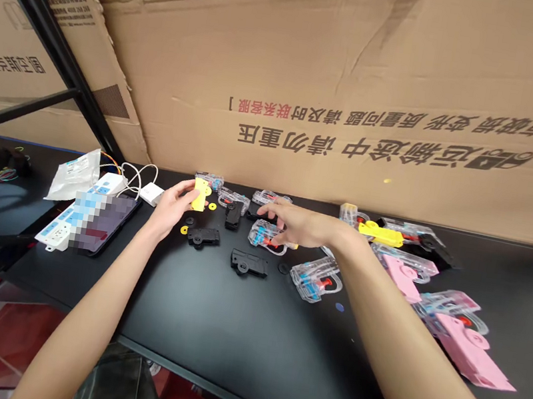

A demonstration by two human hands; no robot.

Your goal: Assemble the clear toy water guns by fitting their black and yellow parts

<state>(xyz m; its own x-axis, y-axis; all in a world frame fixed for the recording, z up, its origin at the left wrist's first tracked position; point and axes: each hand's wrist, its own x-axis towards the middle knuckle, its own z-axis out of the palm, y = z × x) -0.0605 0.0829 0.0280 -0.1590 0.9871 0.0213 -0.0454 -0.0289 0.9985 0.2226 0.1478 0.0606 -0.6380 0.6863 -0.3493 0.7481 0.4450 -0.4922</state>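
Note:
My left hand [177, 204] pinches a yellow plastic toy-pistol part [200, 195] upright above the tabletop. Over the middle of the pile reaches my right hand [296, 223], its fingers apart and curved. Just under its thumb lies a clear toy water pistol [264, 233] with blue and red inner parts; whether they touch I cannot tell. A black part [255, 212] is half hidden under the fingertips. Nearer to me rest two black pistol-shaped parts, one on the left [204, 237] and one in the middle [249, 263]. A yellow ring [213, 206] lies beside my left hand.
Pink parts [466, 346], a yellow part [381, 234] and more clear water pistols [315, 278] lie to the right on the black table [208, 312]. On the left are a power strip [59, 231], a phone [108, 222] and a plastic bag [75, 176]. Cardboard [320, 53] stands behind.

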